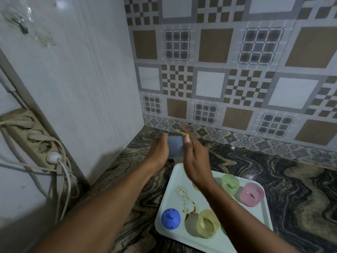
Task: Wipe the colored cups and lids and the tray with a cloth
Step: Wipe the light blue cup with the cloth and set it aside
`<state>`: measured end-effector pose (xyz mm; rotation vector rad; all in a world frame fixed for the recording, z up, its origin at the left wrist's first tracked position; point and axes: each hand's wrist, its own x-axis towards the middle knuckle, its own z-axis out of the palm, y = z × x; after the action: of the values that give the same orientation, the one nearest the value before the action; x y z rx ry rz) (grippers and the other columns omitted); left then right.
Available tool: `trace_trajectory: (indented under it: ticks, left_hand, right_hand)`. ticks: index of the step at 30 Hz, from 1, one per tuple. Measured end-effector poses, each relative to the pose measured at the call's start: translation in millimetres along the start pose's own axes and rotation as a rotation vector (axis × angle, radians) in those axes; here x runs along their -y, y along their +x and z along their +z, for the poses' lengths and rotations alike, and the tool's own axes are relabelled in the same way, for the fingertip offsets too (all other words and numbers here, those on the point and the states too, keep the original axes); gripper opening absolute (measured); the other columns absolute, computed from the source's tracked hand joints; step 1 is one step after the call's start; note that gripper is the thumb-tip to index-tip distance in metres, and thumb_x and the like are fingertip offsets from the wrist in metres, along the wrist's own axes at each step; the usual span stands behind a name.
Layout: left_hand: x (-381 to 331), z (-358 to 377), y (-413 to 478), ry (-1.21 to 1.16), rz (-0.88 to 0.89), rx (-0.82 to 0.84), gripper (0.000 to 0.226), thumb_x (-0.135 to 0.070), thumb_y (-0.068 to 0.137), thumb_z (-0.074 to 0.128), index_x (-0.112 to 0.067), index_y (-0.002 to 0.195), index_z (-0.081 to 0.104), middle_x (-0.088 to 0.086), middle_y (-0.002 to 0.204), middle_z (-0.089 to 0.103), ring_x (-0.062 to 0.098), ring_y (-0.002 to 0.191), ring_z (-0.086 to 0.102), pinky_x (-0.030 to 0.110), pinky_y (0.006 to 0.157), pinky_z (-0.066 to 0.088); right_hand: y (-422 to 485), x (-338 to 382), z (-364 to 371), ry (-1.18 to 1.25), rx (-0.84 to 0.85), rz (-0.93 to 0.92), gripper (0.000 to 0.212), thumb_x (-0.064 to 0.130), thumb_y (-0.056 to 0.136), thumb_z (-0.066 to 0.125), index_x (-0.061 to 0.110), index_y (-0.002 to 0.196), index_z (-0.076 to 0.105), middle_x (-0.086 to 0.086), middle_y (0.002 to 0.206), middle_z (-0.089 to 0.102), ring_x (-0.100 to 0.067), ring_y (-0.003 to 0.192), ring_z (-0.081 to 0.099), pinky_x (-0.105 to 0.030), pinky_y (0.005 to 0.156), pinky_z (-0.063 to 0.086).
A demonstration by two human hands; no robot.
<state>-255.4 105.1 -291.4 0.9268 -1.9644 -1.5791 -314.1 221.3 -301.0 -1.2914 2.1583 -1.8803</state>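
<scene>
- nearest me, on the near edge of the pale tray (169, 179), a blue lid (170, 218) with a knob and small holes stands beside a yellow cup (207, 223) tipped on its side.
- brown stains (189, 209) run across the tray floor just behind those two.
- further back on the tray's right side lie a green cup (230, 183) and a pink cup (251, 194), mouths turned toward me.
- past the tray's far left corner, above the marbled counter (291, 179), my left hand (158, 150) curls round a blue-grey cup (176, 147) and holds it up off the surface.
- my right hand (195, 161) lies against the cup's other side; it is blurred, and its fingertips seem to pinch a beige cloth (182, 133) at the cup's far end.
- behind stands the patterned tile wall (237, 70), with a power strip (31, 136) off to the left.
</scene>
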Motion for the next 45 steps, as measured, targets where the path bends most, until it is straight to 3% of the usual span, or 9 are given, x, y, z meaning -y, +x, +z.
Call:
trace_trajectory:
  ticks: [4, 7, 10, 16, 23, 29, 32, 37, 45]
  left_hand:
    - [-2.4, -4.6, 0.4, 0.015, 0.044, -0.051, 0.044, -0.056, 0.087, 0.026, -0.021, 0.085, 0.052, 0.008, 0.085, 0.054, 0.021, 0.072, 0.056, 0.026, 0.049, 0.04]
    - [-0.5, -8.9, 8.6, -0.067, -0.023, -0.042, 0.049, -0.048, 0.097, 0.024, -0.01, 0.1, 0.054, 0.017, 0.089, 0.054, 0.022, 0.066, 0.053, 0.023, 0.042, 0.038]
    - [-0.8, -3.7, 10.7, -0.128, -0.071, -0.044, 0.052, -0.042, 0.102, 0.024, -0.002, 0.105, 0.058, 0.021, 0.093, 0.06, 0.026, 0.073, 0.059, 0.031, 0.056, 0.047]
    - [6.6, -5.5, 6.6, 0.206, 0.09, -0.104, 0.043, -0.046, 0.103, 0.026, -0.022, 0.084, 0.056, 0.006, 0.087, 0.06, 0.017, 0.078, 0.059, 0.029, 0.058, 0.04]
    - [-8.8, -1.3, 7.3, 0.237, 0.201, -0.079, 0.047, -0.034, 0.105, 0.025, -0.007, 0.104, 0.063, 0.012, 0.103, 0.064, 0.023, 0.088, 0.061, 0.03, 0.066, 0.043]
    - [6.5, -4.0, 0.2, 0.504, 0.595, -0.024, 0.035, -0.041, 0.102, 0.023, -0.014, 0.097, 0.045, 0.001, 0.083, 0.05, 0.018, 0.071, 0.048, 0.033, 0.061, 0.034]
    - [20.9, -11.5, 1.2, 0.564, 0.65, 0.02, 0.048, -0.046, 0.098, 0.024, -0.01, 0.112, 0.052, 0.01, 0.1, 0.056, 0.025, 0.084, 0.054, 0.035, 0.07, 0.042]
    - [25.9, -22.0, 6.6, 0.18, 0.217, -0.01, 0.053, -0.068, 0.09, 0.031, -0.021, 0.105, 0.052, 0.008, 0.089, 0.056, 0.028, 0.075, 0.06, 0.038, 0.062, 0.049]
    - [21.4, -12.3, 18.3, -0.275, -0.127, 0.105, 0.047, -0.05, 0.073, 0.074, -0.019, 0.105, 0.06, 0.018, 0.123, 0.056, 0.038, 0.11, 0.062, 0.054, 0.084, 0.059]
  right_hand:
    - [7.9, 1.9, -12.0, 0.474, -0.061, 0.573, 0.045, 0.031, 0.108, 0.036, 0.007, 0.091, 0.07, -0.015, 0.059, 0.058, -0.024, 0.055, 0.048, -0.031, 0.052, 0.042]
    - [-13.7, 11.3, -6.2, 0.309, -0.187, 0.216, 0.036, 0.035, 0.107, 0.035, 0.025, 0.105, 0.069, 0.011, 0.084, 0.07, -0.015, 0.076, 0.06, -0.028, 0.063, 0.049]
    - [-29.4, 9.9, 7.0, -0.055, -0.019, -0.149, 0.044, 0.029, 0.107, 0.036, 0.019, 0.149, 0.046, 0.002, 0.152, 0.049, -0.007, 0.143, 0.041, -0.024, 0.114, 0.036]
    - [-21.3, -1.6, 4.7, 0.129, 0.009, 0.147, 0.045, 0.035, 0.108, 0.034, 0.029, 0.152, 0.041, 0.005, 0.153, 0.049, -0.008, 0.14, 0.044, -0.044, 0.113, 0.041]
    - [-14.5, -2.3, 8.8, -0.093, -0.054, -0.064, 0.047, 0.034, 0.108, 0.031, 0.023, 0.154, 0.035, 0.001, 0.156, 0.042, -0.009, 0.144, 0.038, -0.031, 0.116, 0.036]
    - [-5.1, 5.0, 12.7, 0.041, -0.065, 0.334, 0.051, 0.04, 0.108, 0.026, 0.004, 0.1, 0.06, -0.02, 0.097, 0.066, -0.036, 0.091, 0.063, -0.054, 0.083, 0.053]
    - [7.0, 1.2, 2.4, 0.363, 0.075, 0.866, 0.045, 0.037, 0.11, 0.03, 0.005, 0.115, 0.061, -0.027, 0.107, 0.067, -0.043, 0.093, 0.069, -0.058, 0.081, 0.059]
    - [16.7, -12.3, -32.4, 0.613, -0.006, 1.108, 0.033, 0.019, 0.105, 0.038, -0.002, 0.104, 0.063, -0.021, 0.091, 0.071, -0.034, 0.075, 0.069, -0.04, 0.065, 0.056]
    - [-4.4, 0.1, -4.9, 0.301, -0.025, 0.485, 0.014, 0.027, 0.103, 0.05, 0.019, 0.098, 0.061, -0.009, 0.074, 0.062, -0.016, 0.053, 0.053, -0.029, 0.048, 0.043]
